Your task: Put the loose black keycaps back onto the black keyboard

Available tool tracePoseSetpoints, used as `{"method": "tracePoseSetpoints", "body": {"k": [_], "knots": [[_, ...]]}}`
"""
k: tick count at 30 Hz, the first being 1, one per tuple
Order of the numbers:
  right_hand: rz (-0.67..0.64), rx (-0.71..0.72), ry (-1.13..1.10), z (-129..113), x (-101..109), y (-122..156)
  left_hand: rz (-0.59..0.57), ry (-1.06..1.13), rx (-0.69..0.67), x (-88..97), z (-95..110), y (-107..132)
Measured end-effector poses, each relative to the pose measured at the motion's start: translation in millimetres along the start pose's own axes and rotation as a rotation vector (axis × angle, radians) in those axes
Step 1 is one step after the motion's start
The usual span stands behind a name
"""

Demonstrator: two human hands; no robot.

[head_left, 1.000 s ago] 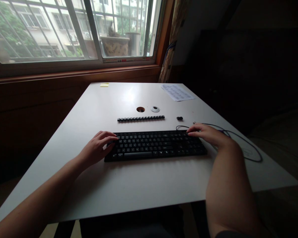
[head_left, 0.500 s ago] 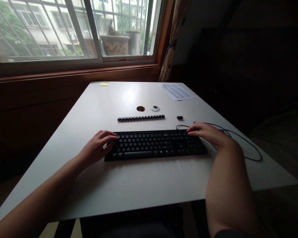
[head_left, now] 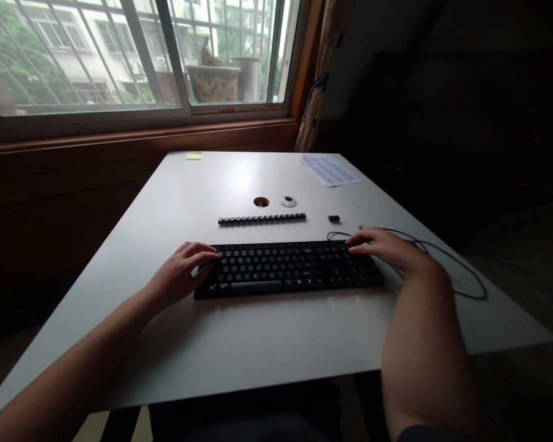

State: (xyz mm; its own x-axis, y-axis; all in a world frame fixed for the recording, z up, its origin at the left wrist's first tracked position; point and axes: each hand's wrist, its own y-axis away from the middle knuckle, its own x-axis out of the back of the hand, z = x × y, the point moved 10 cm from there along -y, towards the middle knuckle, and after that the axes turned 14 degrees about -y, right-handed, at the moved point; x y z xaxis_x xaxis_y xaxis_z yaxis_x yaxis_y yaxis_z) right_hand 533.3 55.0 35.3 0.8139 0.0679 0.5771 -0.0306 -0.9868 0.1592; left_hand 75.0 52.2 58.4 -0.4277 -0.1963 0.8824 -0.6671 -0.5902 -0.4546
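Note:
A black keyboard (head_left: 286, 270) lies flat across the middle of the white table (head_left: 258, 344). My left hand (head_left: 179, 276) is curled round its left end, fingers bent over the top left corner. At the other end my right hand (head_left: 382, 248) lies over the top right corner, fingers close together and pointing left along the back edge. A row of loose black keycaps (head_left: 262, 218) is lined up just behind the keyboard, apart from both hands.
The keyboard's thin cable (head_left: 465, 276) loops on the table to the right. Behind are a small black piece (head_left: 333, 218), a round cable hole (head_left: 260, 202) with its white cap (head_left: 288, 201), a printed sheet (head_left: 329, 170) and a yellow sticky note (head_left: 194, 156). A window is behind.

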Motion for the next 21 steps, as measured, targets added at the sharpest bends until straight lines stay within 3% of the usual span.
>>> {"method": "tracePoseSetpoints", "body": {"k": [9,14,21], "knots": [[0.194,-0.022,-0.063,20.1,22.9,-2.3,-0.008,-0.010,-0.002,-2.2,-1.3,1.3],[0.126,-0.135,-0.127,47.8,17.9,-7.0,-0.002,-0.003,-0.001,-1.2,-0.8,1.0],[0.061,-0.174,-0.165,51.5,9.3,-2.1,-0.002,-0.001,-0.003,-2.5,-2.2,1.5]]}}
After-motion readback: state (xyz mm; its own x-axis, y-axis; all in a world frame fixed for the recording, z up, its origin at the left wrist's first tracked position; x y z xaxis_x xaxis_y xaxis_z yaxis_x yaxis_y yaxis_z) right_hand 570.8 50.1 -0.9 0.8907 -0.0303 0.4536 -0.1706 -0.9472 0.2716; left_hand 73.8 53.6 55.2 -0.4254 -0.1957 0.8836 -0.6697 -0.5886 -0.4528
